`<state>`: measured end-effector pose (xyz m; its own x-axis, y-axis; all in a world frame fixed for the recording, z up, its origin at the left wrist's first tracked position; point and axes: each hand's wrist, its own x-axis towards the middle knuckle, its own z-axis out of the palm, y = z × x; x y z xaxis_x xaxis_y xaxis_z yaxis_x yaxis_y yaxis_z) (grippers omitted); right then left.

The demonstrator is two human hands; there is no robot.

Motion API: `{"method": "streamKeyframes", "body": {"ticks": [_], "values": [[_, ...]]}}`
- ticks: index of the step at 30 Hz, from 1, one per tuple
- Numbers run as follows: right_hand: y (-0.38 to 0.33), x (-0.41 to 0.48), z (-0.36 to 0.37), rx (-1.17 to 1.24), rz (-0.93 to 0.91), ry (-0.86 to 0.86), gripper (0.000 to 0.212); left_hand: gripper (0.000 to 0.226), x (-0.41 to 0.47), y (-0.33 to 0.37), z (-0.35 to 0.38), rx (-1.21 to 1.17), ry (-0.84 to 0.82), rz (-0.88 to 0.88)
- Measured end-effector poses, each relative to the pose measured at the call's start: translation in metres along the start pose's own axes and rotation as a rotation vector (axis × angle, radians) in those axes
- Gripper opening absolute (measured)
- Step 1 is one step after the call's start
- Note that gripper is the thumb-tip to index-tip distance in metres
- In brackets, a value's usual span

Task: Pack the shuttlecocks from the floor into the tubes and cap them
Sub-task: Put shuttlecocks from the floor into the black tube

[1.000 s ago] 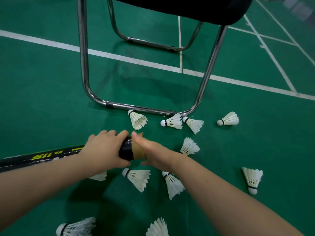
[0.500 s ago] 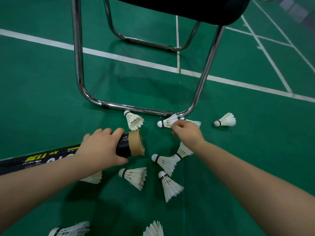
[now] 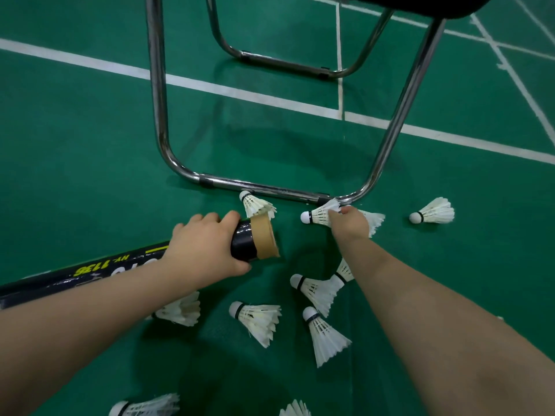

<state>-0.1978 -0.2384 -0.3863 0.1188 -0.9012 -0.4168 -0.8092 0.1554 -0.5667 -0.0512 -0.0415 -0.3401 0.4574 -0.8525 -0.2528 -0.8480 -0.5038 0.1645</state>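
A long black shuttlecock tube point(image 3: 246, 241) with yellow lettering and a brown taped open end lies tilted above the green floor. My left hand point(image 3: 204, 244) grips it near that end. My right hand point(image 3: 350, 222) pinches the feather skirt of a white shuttlecock point(image 3: 316, 216) beside the chair's foot rail. A second shuttlecock point(image 3: 374, 220) lies partly under that hand. Several more white shuttlecocks lie scattered: one point(image 3: 256, 204) just above the tube's mouth, one point(image 3: 434, 211) far right, a stacked pair point(image 3: 315, 288) and others point(image 3: 258, 319) below my arms.
A chrome-legged chair point(image 3: 264, 187) with a black seat stands directly ahead, its foot rail touching the shuttlecocks. White court lines point(image 3: 240, 93) cross the green floor behind it. More shuttlecocks point(image 3: 147, 408) lie at the bottom edge.
My right hand left the tube's mouth, reached forward to the chair rail and now pinches a shuttlecock there. A shuttlecock now sits nested in another below my right arm. My left hand kept gripping the tube.
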Motion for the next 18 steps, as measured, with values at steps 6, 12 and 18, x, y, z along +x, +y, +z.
{"method": "streamKeyframes", "body": {"ticks": [6,12,18], "values": [[-0.003,-0.01,-0.006,0.19,-0.165,0.039,0.029,0.066,0.007,-0.005,-0.006,-0.046,0.019,-0.01],[-0.012,-0.034,-0.03,0.276,-0.229,-0.069,0.025,0.064,0.014,-0.009,-0.01,-0.086,0.018,-0.024],[-0.037,-0.048,-0.044,0.347,-0.239,-0.202,0.017,0.066,0.011,-0.006,-0.009,-0.071,-0.002,-0.024]]}}
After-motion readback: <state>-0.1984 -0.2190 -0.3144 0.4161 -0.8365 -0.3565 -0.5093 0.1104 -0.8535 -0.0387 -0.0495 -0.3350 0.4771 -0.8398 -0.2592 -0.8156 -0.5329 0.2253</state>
